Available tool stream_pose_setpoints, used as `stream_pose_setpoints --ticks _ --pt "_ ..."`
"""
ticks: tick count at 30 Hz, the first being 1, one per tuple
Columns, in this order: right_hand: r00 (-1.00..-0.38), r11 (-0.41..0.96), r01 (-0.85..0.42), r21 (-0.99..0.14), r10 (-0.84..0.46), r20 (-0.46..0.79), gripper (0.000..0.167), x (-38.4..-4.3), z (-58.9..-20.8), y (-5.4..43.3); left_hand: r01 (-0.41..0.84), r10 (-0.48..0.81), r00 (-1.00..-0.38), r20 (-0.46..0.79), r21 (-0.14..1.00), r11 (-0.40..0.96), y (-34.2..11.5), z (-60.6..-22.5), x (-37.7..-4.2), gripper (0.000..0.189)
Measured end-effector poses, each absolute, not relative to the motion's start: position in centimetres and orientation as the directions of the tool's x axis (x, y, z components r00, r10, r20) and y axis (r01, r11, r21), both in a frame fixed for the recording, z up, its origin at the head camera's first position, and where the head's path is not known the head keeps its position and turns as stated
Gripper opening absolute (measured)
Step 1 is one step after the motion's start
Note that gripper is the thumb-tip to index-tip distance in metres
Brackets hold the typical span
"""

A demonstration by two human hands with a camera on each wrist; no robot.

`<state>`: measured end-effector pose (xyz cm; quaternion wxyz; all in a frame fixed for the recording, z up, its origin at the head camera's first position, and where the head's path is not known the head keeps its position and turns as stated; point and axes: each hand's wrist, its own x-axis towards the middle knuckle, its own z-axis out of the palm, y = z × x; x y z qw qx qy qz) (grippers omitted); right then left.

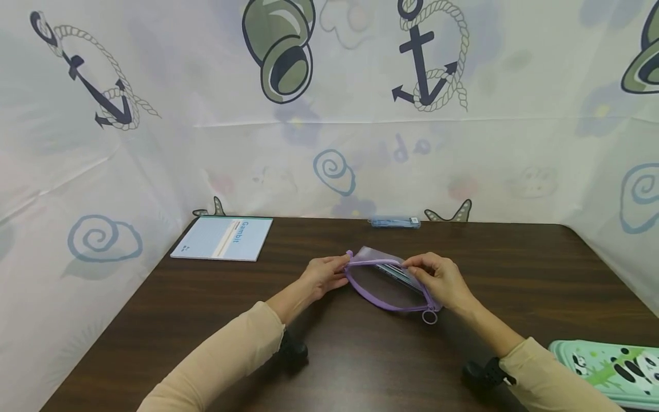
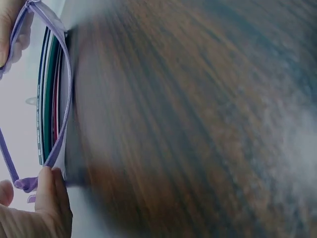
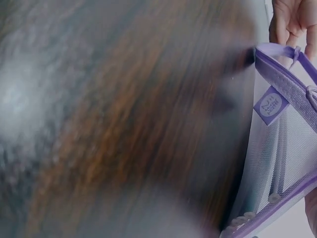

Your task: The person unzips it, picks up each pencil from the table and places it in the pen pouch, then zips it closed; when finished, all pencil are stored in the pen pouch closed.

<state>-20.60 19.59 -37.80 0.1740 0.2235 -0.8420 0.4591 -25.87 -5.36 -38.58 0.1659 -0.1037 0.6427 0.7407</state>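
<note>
A purple-edged mesh zip pouch [image 1: 381, 292] is spread at its mouth above the middle of the table. My left hand [image 1: 324, 277] grips its left end between thumb and fingers. On the opposite side, my right hand [image 1: 435, 277] pinches the far rim near the right end. A ring pull [image 1: 429, 317] dangles below that end. Inside lie several thin booklets or sheets, whose stacked dark, green and red edges [image 2: 51, 99] show in the left wrist view. In the right wrist view a purple label [image 3: 271, 105] is attached to the mesh side.
A light blue notebook [image 1: 221, 239] marked "Gambit" lies at the back left of the dark wooden table [image 1: 350, 366]. Near the back edge is a small clear blue packet [image 1: 394, 222]. At the right front sits a green panda-print case [image 1: 612, 369]. Printed cloth [image 1: 231, 160] surrounds the table.
</note>
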Motion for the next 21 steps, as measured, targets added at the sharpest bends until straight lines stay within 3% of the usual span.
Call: stream_pose_setpoints --ticks 5,10,16,21 --pt "-0.819 0.472 -0.568 -0.675 -0.237 0.523 0.014 -20.7 -38.1 19.9 -0.415 0.152 -0.905 -0.398 0.904 -0.103 -4.9 -38.7 -25.8 0.042" --pt "-0.805 0.474 -0.586 -0.658 -0.246 0.54 0.013 -20.4 -38.1 20.1 -0.424 0.154 -0.903 -0.4 0.889 -0.176 -4.5 -38.7 -25.8 0.043" --pt "-0.875 0.555 -0.468 -0.688 -0.182 0.448 0.012 -19.9 -38.2 20.4 -0.412 0.119 -0.911 -0.395 0.858 -0.306 -4.3 -39.0 -25.5 0.041" --pt "-0.936 0.59 -0.306 -0.747 -0.041 0.35 0.018 -19.4 -38.2 21.4 -0.393 0.092 -0.917 -0.387 0.844 -0.365 -4.4 -39.0 -25.2 0.04"
